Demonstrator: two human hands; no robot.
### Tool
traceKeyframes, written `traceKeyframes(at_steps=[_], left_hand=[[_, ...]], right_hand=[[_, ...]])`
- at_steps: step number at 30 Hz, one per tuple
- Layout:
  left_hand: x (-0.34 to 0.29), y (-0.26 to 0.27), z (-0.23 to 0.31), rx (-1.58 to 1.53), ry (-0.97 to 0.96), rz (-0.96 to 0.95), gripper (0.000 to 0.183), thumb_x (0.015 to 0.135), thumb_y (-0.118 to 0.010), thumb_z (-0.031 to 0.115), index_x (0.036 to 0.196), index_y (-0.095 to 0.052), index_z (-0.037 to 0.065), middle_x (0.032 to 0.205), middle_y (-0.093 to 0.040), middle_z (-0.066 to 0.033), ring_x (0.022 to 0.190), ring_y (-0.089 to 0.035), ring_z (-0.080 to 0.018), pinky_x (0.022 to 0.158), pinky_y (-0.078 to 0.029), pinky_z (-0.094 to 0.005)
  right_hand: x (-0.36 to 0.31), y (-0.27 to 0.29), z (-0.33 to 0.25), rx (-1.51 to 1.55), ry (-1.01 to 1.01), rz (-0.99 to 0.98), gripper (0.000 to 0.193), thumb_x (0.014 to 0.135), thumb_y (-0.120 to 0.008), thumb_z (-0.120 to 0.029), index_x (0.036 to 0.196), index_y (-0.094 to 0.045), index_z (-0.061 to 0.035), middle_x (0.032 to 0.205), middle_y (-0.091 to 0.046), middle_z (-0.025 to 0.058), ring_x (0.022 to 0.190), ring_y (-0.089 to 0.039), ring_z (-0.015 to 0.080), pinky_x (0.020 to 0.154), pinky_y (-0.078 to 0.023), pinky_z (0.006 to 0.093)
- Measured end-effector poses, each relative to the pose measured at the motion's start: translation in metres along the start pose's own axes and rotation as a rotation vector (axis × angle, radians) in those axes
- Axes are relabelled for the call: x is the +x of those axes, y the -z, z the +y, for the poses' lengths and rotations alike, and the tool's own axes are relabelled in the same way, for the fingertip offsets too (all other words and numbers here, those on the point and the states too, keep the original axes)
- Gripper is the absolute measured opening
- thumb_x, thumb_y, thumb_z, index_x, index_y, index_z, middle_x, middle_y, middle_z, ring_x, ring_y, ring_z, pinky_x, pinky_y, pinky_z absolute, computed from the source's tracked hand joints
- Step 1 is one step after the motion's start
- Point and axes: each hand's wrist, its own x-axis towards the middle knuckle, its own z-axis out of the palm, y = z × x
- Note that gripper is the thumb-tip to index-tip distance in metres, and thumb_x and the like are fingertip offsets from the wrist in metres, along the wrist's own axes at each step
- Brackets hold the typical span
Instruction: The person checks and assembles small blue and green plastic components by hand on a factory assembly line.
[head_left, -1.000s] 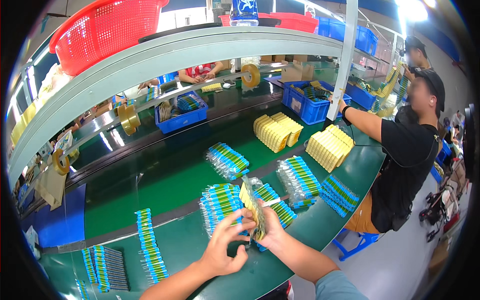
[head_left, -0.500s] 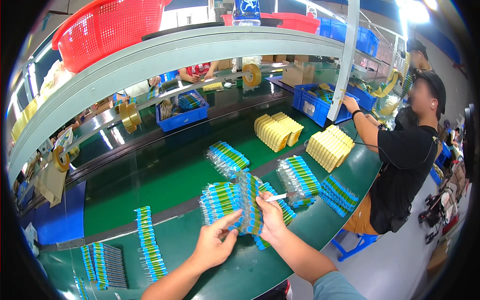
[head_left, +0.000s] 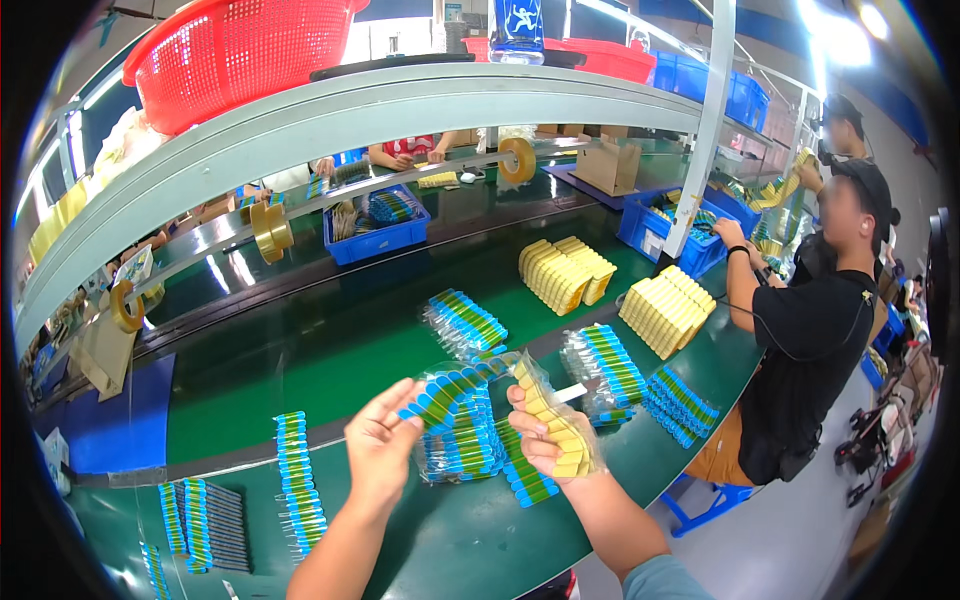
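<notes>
Blue-and-green segmented strip (head_left: 440,397), one: near end pinched between thumb and fingers of the left hand (head_left: 383,440), far end slanting up and right, over the green worktable (head_left: 440,542). Yellow segmented strip (head_left: 556,420) in clear film, one: held in the right hand (head_left: 540,450), fingers curled over its left side; upper end meets the blue-and-green strip, whether joined cannot be told. White slip (head_left: 571,393), one: just right of the yellow strip. Blue-and-green packets (head_left: 462,448), one pile: on the worktable, beneath the held strips. Yellow stacks (head_left: 665,312), two: farther back. Blue bin (head_left: 632,228): beyond them, a co-worker's hand (head_left: 730,233) near its rim
</notes>
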Motion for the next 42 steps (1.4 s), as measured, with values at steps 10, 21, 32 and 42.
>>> traceKeyframes(at_steps=[10, 21, 32, 42], left_hand=[[0.038, 0.059, 0.052, 0.699, -0.697, 0.234, 0.028, 0.093, -0.056, -0.014, 0.117, -0.068, -0.004, 0.106, -0.074, -0.0138, 0.098, -0.072, -0.0195, 0.091, -0.055, -0.0308], [0.011, 0.08, 0.118, 1.164, -0.74, 0.164, 0.033, 0.088, -0.058, -0.016, 0.114, -0.07, 0.0, 0.097, -0.075, -0.0119, 0.091, -0.072, -0.0169, 0.085, -0.055, -0.0289], [-0.098, 0.111, 0.153, 0.297, -0.237, 0.132, 0.053, 0.087, -0.067, -0.001, 0.136, -0.048, 0.0, 0.097, -0.064, -0.0061, 0.088, -0.061, -0.011, 0.079, -0.051, -0.0231], [-0.215, 0.162, 0.193, 0.041, -0.652, 0.145, 0.065, 0.088, -0.07, 0.005, 0.143, -0.037, 0.002, 0.088, -0.051, -0.0022, 0.069, -0.047, -0.01, 0.052, -0.043, -0.0203]], right_hand=[[-0.002, -0.007, 0.004, -0.655, -0.017, 0.367, 0.025, 0.095, -0.059, 0.001, 0.092, -0.046, -0.0198, 0.092, -0.054, -0.0005, 0.081, -0.054, 0.0075, 0.067, -0.045, 0.0248], [-0.006, 0.008, 0.001, -1.056, 0.051, 0.299, 0.031, 0.09, -0.066, -0.001, 0.094, -0.042, -0.0204, 0.096, -0.05, -0.0055, 0.096, -0.051, 0.0051, 0.087, -0.038, 0.024], [0.003, 0.0, 0.05, -1.12, -0.192, 0.327, 0.027, 0.093, -0.064, -0.003, 0.096, -0.043, -0.0207, 0.106, -0.045, -0.0061, 0.1, -0.046, 0.0058, 0.092, -0.035, 0.0261], [-0.013, -0.016, 0.137, -1.087, -0.104, 0.306, 0.032, 0.092, -0.063, 0.002, 0.1, -0.039, -0.0182, 0.091, -0.045, -0.0054, 0.082, -0.046, 0.0039, 0.071, -0.038, 0.0233]])
